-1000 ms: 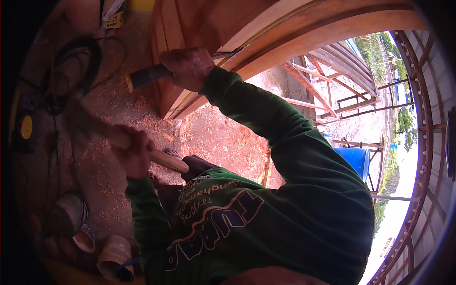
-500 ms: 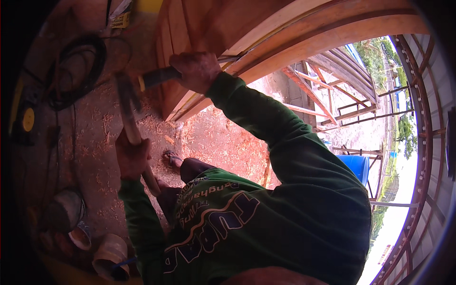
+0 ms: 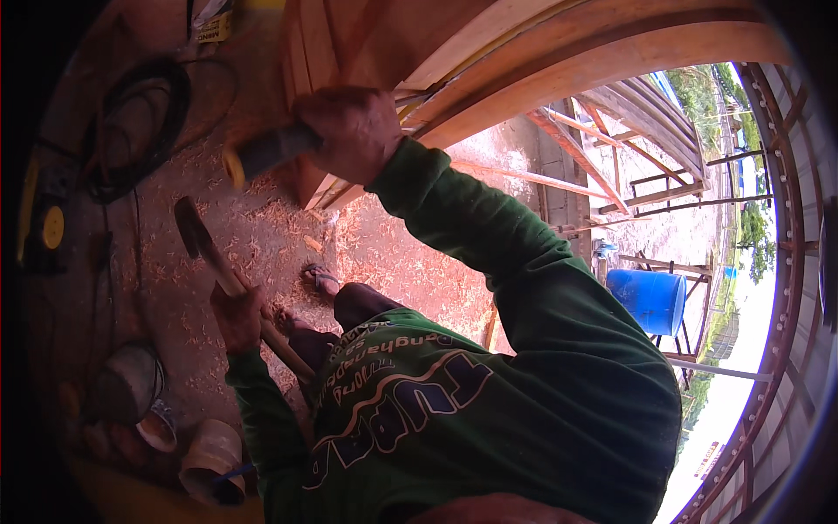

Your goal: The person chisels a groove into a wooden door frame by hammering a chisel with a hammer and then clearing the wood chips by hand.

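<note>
My left hand [image 3: 237,316] is closed around the wooden handle of a hammer [image 3: 195,231]. The hammer's dark head is up and to the left of that hand, and a gap separates it from the chisel. In my right hand [image 3: 353,131] is a chisel [image 3: 278,149] with a black handle and a yellow end, gripped with that end toward the hammer. Most of the chisel's blade is hidden behind the hand, on the side of a large brown wooden panel [image 3: 393,44]. A long curved-looking wooden edge [image 3: 559,65] runs along the panel.
Wood shavings litter the floor [image 3: 410,262]. A coiled black cable [image 3: 179,96] lies at the far left, with a dark yellow-marked power tool [image 3: 44,223] near it. Buckets [image 3: 214,450] stand at lower left. Stacked lumber [image 3: 650,118] and a blue drum [image 3: 648,301] are to the right.
My left hand has drawn the hammer down and left, away from the chisel's end. My right hand still holds the chisel, its handle end now a little lower and further left.
</note>
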Tool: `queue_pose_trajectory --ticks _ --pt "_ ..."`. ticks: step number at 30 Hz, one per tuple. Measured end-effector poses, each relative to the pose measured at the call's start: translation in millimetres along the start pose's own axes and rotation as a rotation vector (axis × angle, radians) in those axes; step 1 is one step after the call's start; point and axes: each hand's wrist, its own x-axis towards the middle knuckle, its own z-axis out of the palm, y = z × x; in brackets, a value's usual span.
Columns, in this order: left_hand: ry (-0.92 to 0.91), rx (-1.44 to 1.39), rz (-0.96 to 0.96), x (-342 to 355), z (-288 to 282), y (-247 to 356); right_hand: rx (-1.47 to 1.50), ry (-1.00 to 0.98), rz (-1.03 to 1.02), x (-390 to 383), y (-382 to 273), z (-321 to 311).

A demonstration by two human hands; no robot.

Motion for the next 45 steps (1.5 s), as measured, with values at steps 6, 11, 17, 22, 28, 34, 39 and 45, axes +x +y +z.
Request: queue_pose_trajectory --ticks 6,11,17,22,28,34,39,45 --pt "-0.061 0.02 -0.077 6.0 9.5 -5.4 -0.013 -0.133 -0.145 -19.7 -3.9 -3.7" --pt "-0.052 -0.024 -0.099 13.4 16.8 -5.9 -0.032 -0.102 0.043 22.6 6.7 -6.4" --pt "-0.015 -0.057 -0.108 0.7 14.1 -20.1 0.072 -0.186 -0.199 -13.3 -42.4 14.5" --pt "-0.058 -0.024 -0.099 -0.7 6.6 -25.6 -0.027 -0.196 -0.102 -7.3 -13.1 24.4" --pt "-0.014 0.093 -0.094 -0.2 2.0 -25.2 -0.038 -0.212 -0.069 -5.0 -1.6 24.7" --pt "-0.013 0.061 -0.104 2.2 1.9 -20.5 -0.063 -0.181 -0.058 -2.9 3.5 29.6" --pt "-0.026 0.087 -0.119 5.0 1.8 -14.4 -0.084 -0.193 -0.055 -5.5 6.0 33.6" --pt "-0.015 0.055 -0.076 12.2 6.8 -2.4 -0.103 -0.187 -0.046 -5.2 5.9 37.6"
